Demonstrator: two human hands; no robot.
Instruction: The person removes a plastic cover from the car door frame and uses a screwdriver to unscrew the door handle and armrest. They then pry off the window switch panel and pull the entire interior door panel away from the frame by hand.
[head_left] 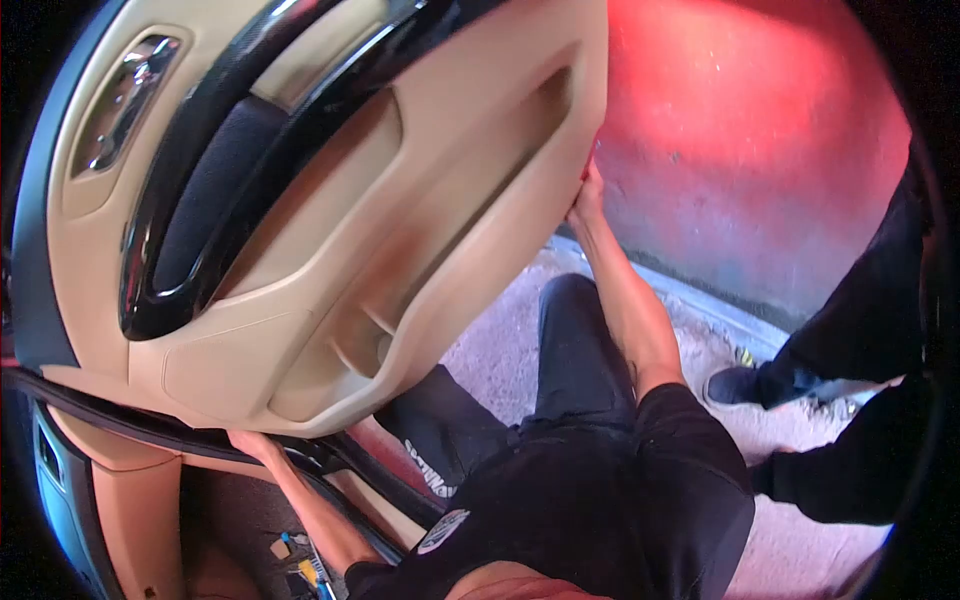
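Observation:
A beige car door panel with glossy black trim fills the upper left of the view. Near its top left sits a shiny inner door handle. My left hand grips the panel's lower edge at the front corner, its fingers mostly hidden beneath. At the opposite edge, my right hand is wrapped round the rim, where a bit of red shows; the fingertips are out of sight behind it.
A red-lit wall stands beyond the panel. Another person's dark-trousered legs and grey shoe are at the right. The car's door sill runs below my left arm. Small yellow and blue items lie on the car floor.

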